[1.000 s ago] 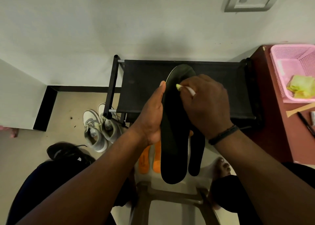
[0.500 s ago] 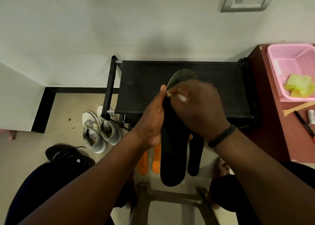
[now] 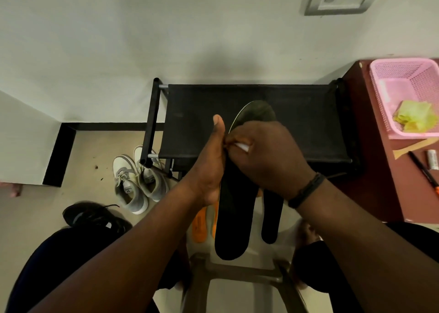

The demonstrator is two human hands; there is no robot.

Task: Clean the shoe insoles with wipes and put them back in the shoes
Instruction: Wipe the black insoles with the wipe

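A long black insole (image 3: 234,220) stands nearly upright in front of me, toe end up. My left hand (image 3: 210,168) grips its left edge, thumb pointing up. My right hand (image 3: 266,157) lies over the upper half of the insole and pinches a small white wipe (image 3: 243,146), pressed against the insole near the left thumb. A second black insole (image 3: 272,214) lies behind it on the right, and an orange insole (image 3: 200,225) lies on the left, both on a pale stool. Grey-white sneakers (image 3: 135,179) and a black shoe (image 3: 95,215) sit on the floor at left.
A black fabric shoe rack (image 3: 308,122) stands against the wall ahead. At right, a dark red table (image 3: 377,182) carries a pink basket (image 3: 389,94) with yellow-green wipes (image 3: 414,119), a pen and a wooden spatula. My knees flank the stool.
My right hand with the wipe has slid down the insole and to the left, from near the toe toward my left thumb. More of the insole's toe end shows.
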